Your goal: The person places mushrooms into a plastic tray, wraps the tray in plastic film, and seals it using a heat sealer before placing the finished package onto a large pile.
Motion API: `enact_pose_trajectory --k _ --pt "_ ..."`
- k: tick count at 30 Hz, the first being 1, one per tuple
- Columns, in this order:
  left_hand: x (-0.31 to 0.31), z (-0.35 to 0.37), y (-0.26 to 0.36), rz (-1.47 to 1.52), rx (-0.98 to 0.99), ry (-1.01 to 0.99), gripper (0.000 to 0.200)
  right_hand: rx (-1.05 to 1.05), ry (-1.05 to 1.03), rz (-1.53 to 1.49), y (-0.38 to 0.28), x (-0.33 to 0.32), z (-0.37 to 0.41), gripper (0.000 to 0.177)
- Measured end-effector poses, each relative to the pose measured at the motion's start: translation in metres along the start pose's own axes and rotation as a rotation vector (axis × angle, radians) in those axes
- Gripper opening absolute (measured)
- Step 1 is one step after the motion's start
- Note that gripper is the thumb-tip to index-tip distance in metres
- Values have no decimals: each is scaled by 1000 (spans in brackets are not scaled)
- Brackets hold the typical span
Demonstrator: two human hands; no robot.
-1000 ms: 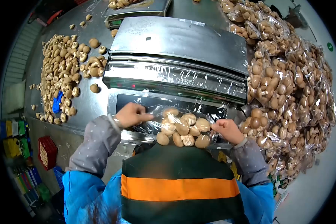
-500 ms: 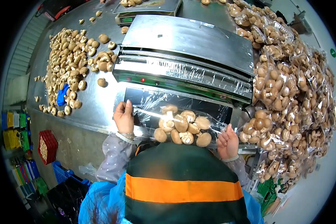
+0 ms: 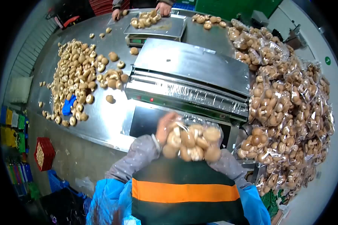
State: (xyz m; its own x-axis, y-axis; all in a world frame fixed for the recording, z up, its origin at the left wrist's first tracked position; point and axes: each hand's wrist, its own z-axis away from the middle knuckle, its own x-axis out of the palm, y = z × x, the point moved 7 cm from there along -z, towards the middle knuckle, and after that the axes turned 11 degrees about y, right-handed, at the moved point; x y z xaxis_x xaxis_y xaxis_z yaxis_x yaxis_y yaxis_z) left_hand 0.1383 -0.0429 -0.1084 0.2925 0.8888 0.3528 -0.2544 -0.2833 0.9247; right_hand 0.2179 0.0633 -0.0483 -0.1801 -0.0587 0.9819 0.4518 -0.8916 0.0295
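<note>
A clear plastic-wrapped pack of shiitake mushrooms [image 3: 193,140] is held up in front of my apron, above the dark plate [image 3: 148,122] of the film-wrapping machine [image 3: 191,62]. My left hand [image 3: 166,128] is closed on the pack's left side, with plastic film at its fingers; motion blurs it a little. On the other side my right sleeve [image 3: 227,165] reaches up to the pack's lower right. The right hand itself is hidden behind the mushrooms.
Loose mushrooms [image 3: 73,71] are heaped at left, a blue item [image 3: 68,105] among them. Bagged mushrooms [image 3: 285,97] pile high at right. Across the table, a person's hands [image 3: 163,8] are by a scale [image 3: 156,33] carrying mushrooms. A red crate [image 3: 44,154] stands on the floor.
The pack has lifted off the machine's front toward me. My left hand moved right, in against the pack; my right hand went out of sight behind it. The view has tilted up.
</note>
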Motion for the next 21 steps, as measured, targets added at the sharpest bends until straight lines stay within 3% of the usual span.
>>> enact_pose_trajectory --k 4,5,6,7,8,9,10,11,13,14,15,17,18,19,20,21 --pt "72 59 42 98 -177 -428 40 -502 -100 -845 21 14 6 19" --pt "78 66 56 -72 0 -394 47 -634 -124 -1069 36 6 9 20" --pt "85 71 69 -127 150 -512 50 -769 -154 -1291 47 -4 14 23" --pt "103 74 82 -120 265 -628 52 -744 -170 -1769 46 -21 19 17" --pt "116 81 71 -161 255 -829 58 -789 -194 -2221 46 -36 26 13" --pt "127 89 59 -201 244 -1031 63 -533 -197 -2918 20 -45 35 14" --pt "132 97 55 -159 156 -1166 62 -63 -197 -3568 0 -29 38 28" --pt "136 103 55 -112 58 -1234 61 -163 -491 -3395 -24 -22 39 30" --pt "139 108 53 -44 -111 -1308 59 619 -694 -3740 -57 42 39 29" --pt "142 109 51 -26 -185 -1322 58 723 -727 -3868 -58 91 40 26" --pt "147 108 49 -14 -249 -1338 57 907 -580 -3944 -44 135 44 33" --pt "155 112 37 -20 -378 -1337 55 459 73 -4116 -1 166 53 67" --pt "162 112 32 -23 -451 -1336 54 531 190 -4063 24 159 62 81" --pt "167 111 26 -32 -515 -1319 52 365 520 -3987 47 137 72 83" --pt "170 110 19 -40 -586 -1284 51 979 407 -3876 42 131 89 82" --pt "172 108 13 -45 -649 -1244 50 796 75 -3908 26 124 104 81"
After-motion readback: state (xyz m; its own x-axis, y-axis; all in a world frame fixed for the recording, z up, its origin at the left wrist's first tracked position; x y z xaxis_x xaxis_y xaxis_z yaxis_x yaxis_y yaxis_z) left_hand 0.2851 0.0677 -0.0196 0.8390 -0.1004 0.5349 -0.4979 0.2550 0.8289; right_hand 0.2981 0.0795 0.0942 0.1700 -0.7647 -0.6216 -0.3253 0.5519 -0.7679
